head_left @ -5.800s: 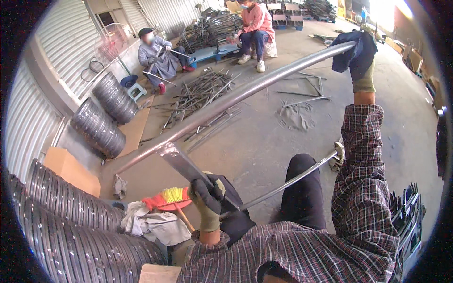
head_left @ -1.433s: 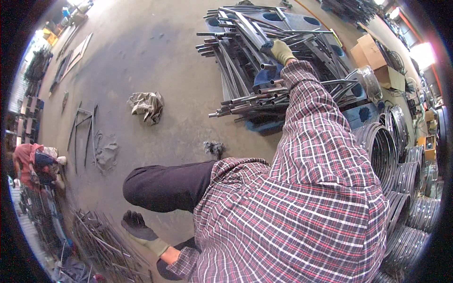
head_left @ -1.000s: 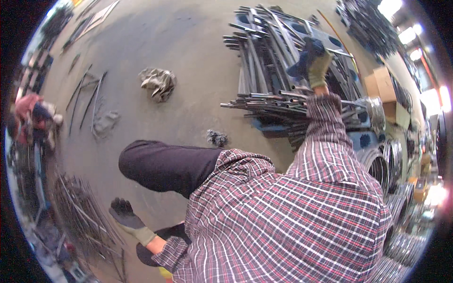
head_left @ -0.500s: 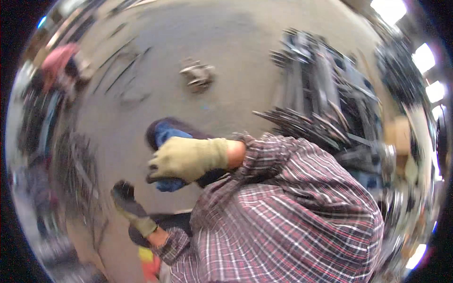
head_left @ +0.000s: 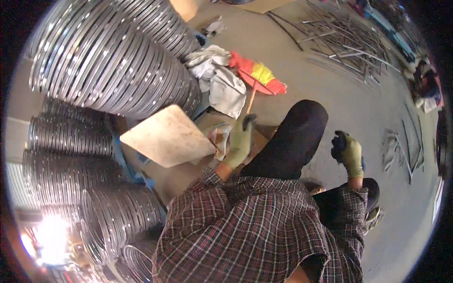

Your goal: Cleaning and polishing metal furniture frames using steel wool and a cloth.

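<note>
My left hand (head_left: 239, 144), in a pale green glove with dark fingertips, is closed around the thin handle of a red-and-yellow broom (head_left: 262, 78). The broom's head points away from me, beside a crumpled grey-white cloth (head_left: 222, 82). A pale, stained square board (head_left: 167, 136) and a crumpled plastic bag (head_left: 221, 137) are just left of that hand. My right hand (head_left: 348, 150), gloved the same way, hovers right of my dark-trousered knee. Its fingers are curled in, and whatever they hold, if anything, is hidden.
Tall stacks of shiny dark metal rings (head_left: 122, 61) crowd the left side, with more coiled stacks (head_left: 118, 219) nearer. Thin metal strips (head_left: 347, 45) lie scattered on the floor at the far right. Another person (head_left: 427, 85) is at the right rim.
My view has swung left, bringing in the ring stacks. My left hand was apart with fingers outstretched and now grips the broom handle. My right hand has moved off my knee.
</note>
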A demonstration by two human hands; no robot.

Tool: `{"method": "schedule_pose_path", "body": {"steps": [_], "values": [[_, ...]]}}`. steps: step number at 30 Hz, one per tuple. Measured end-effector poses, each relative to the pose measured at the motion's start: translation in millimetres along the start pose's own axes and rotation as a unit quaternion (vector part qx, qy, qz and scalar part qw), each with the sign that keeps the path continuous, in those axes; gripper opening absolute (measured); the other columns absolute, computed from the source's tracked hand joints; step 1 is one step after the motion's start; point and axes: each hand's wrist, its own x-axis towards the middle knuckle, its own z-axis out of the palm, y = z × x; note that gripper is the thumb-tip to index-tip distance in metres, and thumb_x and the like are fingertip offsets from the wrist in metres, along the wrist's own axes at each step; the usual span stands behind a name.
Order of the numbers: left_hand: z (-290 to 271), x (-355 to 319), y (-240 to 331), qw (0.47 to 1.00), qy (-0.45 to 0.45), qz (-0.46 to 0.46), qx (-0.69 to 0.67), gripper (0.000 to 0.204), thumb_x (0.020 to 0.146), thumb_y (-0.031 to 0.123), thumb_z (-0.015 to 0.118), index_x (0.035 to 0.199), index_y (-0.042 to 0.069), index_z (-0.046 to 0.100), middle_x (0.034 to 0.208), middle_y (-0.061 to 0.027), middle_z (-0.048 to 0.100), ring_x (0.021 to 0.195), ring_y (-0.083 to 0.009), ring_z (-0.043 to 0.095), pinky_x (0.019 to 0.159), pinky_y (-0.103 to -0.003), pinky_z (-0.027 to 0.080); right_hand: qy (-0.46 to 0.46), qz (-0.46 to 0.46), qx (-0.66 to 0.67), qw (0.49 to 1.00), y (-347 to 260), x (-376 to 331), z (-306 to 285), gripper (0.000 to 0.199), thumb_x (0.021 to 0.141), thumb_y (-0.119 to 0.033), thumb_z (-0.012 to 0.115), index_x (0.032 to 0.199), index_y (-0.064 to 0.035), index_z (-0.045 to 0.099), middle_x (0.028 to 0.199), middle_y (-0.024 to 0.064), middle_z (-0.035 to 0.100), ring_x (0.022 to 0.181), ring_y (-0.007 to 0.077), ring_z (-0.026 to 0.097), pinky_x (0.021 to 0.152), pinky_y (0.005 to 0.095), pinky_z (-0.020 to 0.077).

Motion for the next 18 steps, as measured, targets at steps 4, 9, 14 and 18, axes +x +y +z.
{"method": "schedule_pose_path", "body": {"steps": [4, 9, 14, 18], "values": [[-59.3, -37.2, -58.0, 0.974, 0.018, -0.016, 0.225, 0.026, 0.100, 0.017, 0.052, 0.116, 0.001, 0.065, 0.102, -0.0162, 0.068, 0.093, -0.0278, 0.064, 0.084, -0.039, 0.050, -0.138, -0.018, -0.045, 0.989, 44.1, -10.3, 44.3, 0.028, 0.081, -0.020, 0.072, 0.107, -0.0090, 0.070, 0.088, 0.0171, 0.073, 0.083, 0.0315, 0.073, 0.069, 0.0433, 0.0545], [-40.7, 3.5, -37.6, 0.927, -0.079, -0.355, -0.091, 0.030, 0.102, 0.022, 0.050, 0.119, 0.003, 0.064, 0.106, -0.0112, 0.069, 0.095, -0.0245, 0.065, 0.086, -0.040, 0.052, -0.135, 0.039, -0.030, 0.990, 66.0, -17.8, 54.6, 0.030, 0.078, -0.034, 0.077, 0.094, -0.0097, 0.069, 0.092, 0.0157, 0.071, 0.088, 0.0391, 0.068, 0.073, 0.0454, 0.0543], [71.8, 66.9, 76.7, 0.991, -0.068, 0.098, -0.053, 0.028, 0.104, 0.017, 0.048, 0.118, -0.002, 0.063, 0.113, -0.0091, 0.068, 0.102, -0.0196, 0.064, 0.089, -0.033, 0.051, -0.194, 0.132, -0.077, 0.969, 75.9, -25.3, 41.7, 0.031, 0.087, -0.039, 0.062, 0.088, -0.0089, 0.071, 0.082, 0.0183, 0.071, 0.078, 0.0377, 0.070, 0.066, 0.0484, 0.0548], [148.4, 88.5, 155.1, 0.963, -0.167, 0.175, -0.117, 0.026, 0.100, 0.002, 0.045, 0.122, -0.004, 0.059, 0.120, -0.0109, 0.064, 0.108, -0.0212, 0.063, 0.097, -0.034, 0.049, -0.178, 0.129, -0.085, 0.972, 106.9, -24.9, 56.2, 0.027, 0.085, -0.034, 0.063, 0.084, -0.0083, 0.071, 0.084, 0.0181, 0.072, 0.079, 0.0379, 0.070, 0.067, 0.0480, 0.0552]]}}
